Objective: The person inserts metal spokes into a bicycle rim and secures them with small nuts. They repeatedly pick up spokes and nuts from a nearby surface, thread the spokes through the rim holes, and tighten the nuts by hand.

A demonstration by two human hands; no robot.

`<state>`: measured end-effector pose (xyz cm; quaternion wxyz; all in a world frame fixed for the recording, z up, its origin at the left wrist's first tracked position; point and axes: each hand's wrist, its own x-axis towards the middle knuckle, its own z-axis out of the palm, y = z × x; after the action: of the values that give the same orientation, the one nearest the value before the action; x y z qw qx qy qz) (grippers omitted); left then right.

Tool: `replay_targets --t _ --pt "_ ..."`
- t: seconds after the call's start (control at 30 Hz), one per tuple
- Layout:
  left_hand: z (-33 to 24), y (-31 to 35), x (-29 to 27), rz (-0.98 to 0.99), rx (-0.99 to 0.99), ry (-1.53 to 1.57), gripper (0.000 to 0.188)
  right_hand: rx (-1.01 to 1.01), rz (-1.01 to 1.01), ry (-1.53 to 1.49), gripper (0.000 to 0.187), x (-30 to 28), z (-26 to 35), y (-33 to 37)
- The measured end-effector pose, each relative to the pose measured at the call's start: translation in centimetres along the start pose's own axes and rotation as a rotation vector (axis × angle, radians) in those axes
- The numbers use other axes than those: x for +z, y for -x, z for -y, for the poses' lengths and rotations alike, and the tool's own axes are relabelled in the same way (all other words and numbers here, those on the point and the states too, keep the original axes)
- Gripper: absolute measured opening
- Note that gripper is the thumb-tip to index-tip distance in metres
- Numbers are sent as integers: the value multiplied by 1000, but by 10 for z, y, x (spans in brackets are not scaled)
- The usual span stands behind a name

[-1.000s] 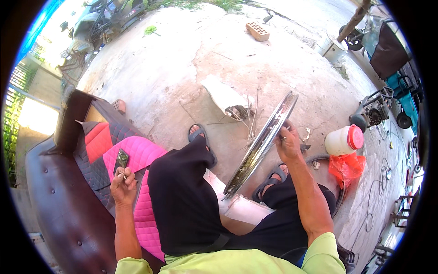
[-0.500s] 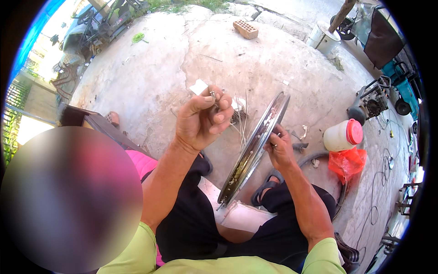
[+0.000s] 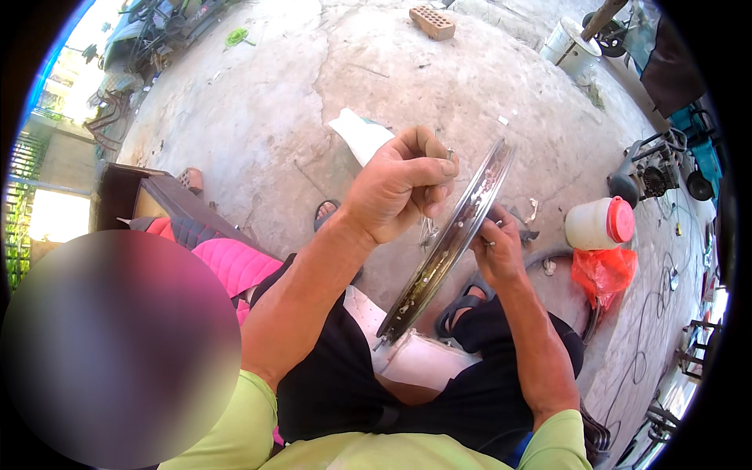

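Head view: left hand (image 3: 403,188) pinches a small metal piece (image 3: 450,153) just beside the rim (image 3: 445,243), which tilts between the legs (image 3: 325,380); right hand (image 3: 501,251) grips its edge. Looks like lining-up work; next calls for steady aim.

- concrete floor (image 3: 274,102): is spreading across most of view, is carrying the rest
- holed brick (image 3: 435,25): is lying top centre
- green item (image 3: 236,36): is lying upper left
- white piece (image 3: 359,135): is lying mid-floor
- white bucket (image 3: 565,48): is standing upper right
- red-lidded container (image 3: 587,225): is resting right, is touching red plastic bag (image 3: 603,272)
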<state>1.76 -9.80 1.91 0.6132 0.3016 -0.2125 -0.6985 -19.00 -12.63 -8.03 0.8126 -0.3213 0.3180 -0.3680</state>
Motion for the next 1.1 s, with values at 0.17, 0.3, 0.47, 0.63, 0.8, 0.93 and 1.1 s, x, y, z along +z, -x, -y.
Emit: replay_targets --t 0.17,0.3,0.47,0.63,0.8,0.93,1.1 --pt "9 -1 3 75 48 24 13 -11 2 -17 19 6 1 1" --pt "13 -4 -1 15 1 -13 24 -5 25 13 19 6 3 2" --pt "15 -7 -4 -126 -95 -167 15 32 -7 33 19 8 3 2" --pt "16 -12 -9 -155 -129 -140 16 36 -10 39 19 7 4 3" --pt "15 -11 -4 -210 -131 -323 19 42 -18 35 19 12 5 3" --pt "17 -9 3 -220 -108 -594 21 46 -18 30 19 9 4 3" --pt "23 -12 11 -170 -44 -945 23 41 1 33 20 10 3 2"
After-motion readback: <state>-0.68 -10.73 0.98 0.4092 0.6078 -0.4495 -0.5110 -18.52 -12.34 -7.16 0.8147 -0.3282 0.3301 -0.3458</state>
